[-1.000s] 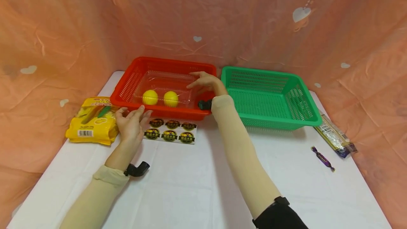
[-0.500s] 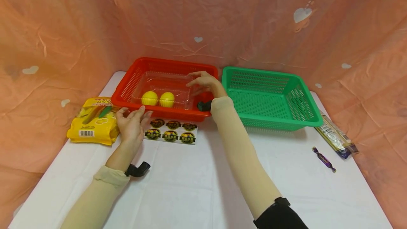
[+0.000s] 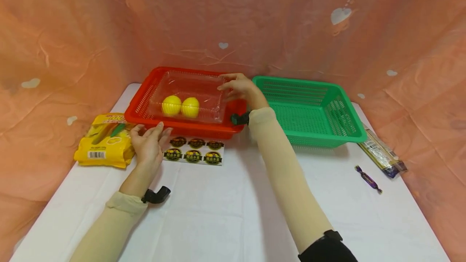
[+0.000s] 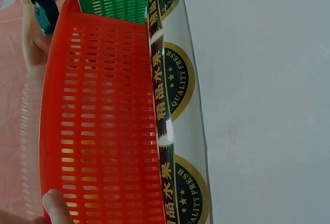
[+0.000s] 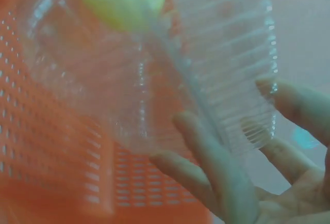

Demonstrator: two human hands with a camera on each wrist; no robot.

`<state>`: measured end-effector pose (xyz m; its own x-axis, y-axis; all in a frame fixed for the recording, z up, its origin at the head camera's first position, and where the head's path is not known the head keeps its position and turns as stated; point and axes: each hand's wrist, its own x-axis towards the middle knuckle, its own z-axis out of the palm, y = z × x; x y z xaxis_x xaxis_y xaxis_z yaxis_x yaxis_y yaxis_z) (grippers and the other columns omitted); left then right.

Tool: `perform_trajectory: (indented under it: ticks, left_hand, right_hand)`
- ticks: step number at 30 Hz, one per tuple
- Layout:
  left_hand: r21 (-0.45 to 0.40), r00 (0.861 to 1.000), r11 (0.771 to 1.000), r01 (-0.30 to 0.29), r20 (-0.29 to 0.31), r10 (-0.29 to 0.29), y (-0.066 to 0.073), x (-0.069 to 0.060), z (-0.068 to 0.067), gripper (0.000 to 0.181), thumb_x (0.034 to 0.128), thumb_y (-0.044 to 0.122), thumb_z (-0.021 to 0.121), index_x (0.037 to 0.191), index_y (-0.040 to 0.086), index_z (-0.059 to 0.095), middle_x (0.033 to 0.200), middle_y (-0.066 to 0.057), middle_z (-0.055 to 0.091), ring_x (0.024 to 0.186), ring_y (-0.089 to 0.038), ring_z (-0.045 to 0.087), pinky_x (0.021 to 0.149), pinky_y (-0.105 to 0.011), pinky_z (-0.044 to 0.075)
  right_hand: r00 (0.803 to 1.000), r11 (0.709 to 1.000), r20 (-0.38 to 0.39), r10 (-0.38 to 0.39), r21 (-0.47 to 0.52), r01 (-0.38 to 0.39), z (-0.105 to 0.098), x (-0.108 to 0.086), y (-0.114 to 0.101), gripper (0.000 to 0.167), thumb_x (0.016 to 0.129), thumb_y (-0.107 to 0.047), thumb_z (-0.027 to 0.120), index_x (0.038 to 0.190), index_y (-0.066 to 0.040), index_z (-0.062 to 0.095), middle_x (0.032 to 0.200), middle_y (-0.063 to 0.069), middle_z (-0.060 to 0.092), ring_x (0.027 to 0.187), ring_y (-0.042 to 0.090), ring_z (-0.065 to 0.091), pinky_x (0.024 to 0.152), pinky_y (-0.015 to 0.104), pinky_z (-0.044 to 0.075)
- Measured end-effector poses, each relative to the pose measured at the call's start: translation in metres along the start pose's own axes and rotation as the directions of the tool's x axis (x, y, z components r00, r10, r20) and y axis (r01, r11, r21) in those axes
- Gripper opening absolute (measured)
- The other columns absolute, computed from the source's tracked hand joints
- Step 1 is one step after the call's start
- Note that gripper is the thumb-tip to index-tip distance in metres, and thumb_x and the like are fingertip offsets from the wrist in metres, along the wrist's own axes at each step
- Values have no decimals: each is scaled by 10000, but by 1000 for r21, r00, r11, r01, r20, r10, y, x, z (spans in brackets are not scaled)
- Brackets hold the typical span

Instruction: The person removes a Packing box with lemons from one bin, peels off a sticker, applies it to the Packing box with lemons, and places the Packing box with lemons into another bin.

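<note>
In the head view a clear plastic box (image 3: 209,96) with two yellow lemon-like balls (image 3: 190,107) is raised in the red basket (image 3: 189,126), its right end up near the rim. The right hand (image 3: 242,89) grips that right end; in the right wrist view its fingers (image 5: 206,152) lie on both sides of the ribbed plastic (image 5: 221,43). The left hand (image 3: 148,144) holds the red basket's front rim near its left corner, and a fingertip of the left hand (image 4: 55,208) shows on the rim in the left wrist view.
A green basket (image 3: 309,140) stands right of the red one. A yellow bag (image 3: 105,144) lies left, beside the left hand. A sticker sheet (image 3: 193,151) lies in front of the red basket. At the right are a flat packet (image 3: 380,151) and a purple wrapped candy (image 3: 368,179).
The right hand has raised the clear box and moved slightly up and right with it. Inside the box, the right ball has shifted left against the other. The left hand has stayed at the rim.
</note>
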<state>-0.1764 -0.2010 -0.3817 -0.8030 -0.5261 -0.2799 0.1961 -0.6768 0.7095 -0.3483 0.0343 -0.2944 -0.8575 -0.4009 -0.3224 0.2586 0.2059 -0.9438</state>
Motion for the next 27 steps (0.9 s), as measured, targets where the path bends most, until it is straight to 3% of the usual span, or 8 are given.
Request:
perform_trajectory:
  ticks: [3,6,8,10,12,16,23,27]
  left_hand:
    - [-2,1000,1000,4,-3,-4,1,1,0,537,858,-83,701,1150,145,311,877,-111,522,623,-213,700,617,-308,609]
    - [-12,1000,1000,8,-7,-8,3,3,1,529,859,-98,692,1142,146,318,882,-115,528,616,-215,698,606,-311,608]
    - [-17,1000,1000,7,-7,-7,4,4,1,521,860,-108,686,1139,143,325,889,-119,534,623,-216,698,607,-314,609]
    - [-27,1000,1000,10,-7,-10,5,5,1,518,856,-113,687,1136,141,332,890,-120,539,634,-217,697,609,-319,610]
    - [-29,1000,1000,13,-6,-13,5,6,1,515,855,-113,687,1136,141,338,895,-119,539,645,-217,696,611,-319,610]
    - [-28,1000,999,17,-4,-17,7,6,0,518,854,-107,693,1141,138,338,900,-118,544,657,-220,699,618,-312,609]
    - [-24,1000,999,26,3,-26,13,8,-3,543,851,-93,703,1144,146,313,915,-113,528,619,-227,698,599,-305,607]
    - [-42,1000,999,22,14,-22,16,10,-4,539,852,-107,693,1134,145,308,909,-122,526,615,-241,698,598,-310,608]
  right_hand:
    - [1000,998,6,3,57,-3,-8,-12,-11,587,960,-28,632,1504,-161,456,1459,153,488,938,297,673,811,426,601]
    - [1000,995,24,-8,102,5,-20,-29,-21,628,974,-7,593,1543,-172,385,1532,159,404,1315,407,481,925,487,542]
    - [999,995,39,-25,99,21,-28,-44,-25,645,981,1,574,1560,-170,346,1542,182,384,1389,423,389,948,483,534]
    - [998,997,45,-51,62,48,-37,-61,-26,645,986,3,564,1565,-162,330,1546,196,365,1299,363,511,889,434,574]
    - [996,997,49,-72,3,72,-46,-80,-24,642,989,-2,565,1566,-151,326,1544,211,358,1106,282,635,812,390,595]
    - [994,990,62,-94,-96,99,-64,-118,-16,616,996,-24,568,1558,-137,345,1517,230,376,841,175,690,776,355,602]
    - [985,987,138,-100,-111,116,-84,-181,14,584,1007,-38,545,1549,-62,329,1449,280,420,1108,337,665,854,462,585]
    - [984,985,148,-100,-126,119,-89,-210,37,595,994,-41,572,1539,-32,331,1455,265,412,1149,358,639,860,487,579]
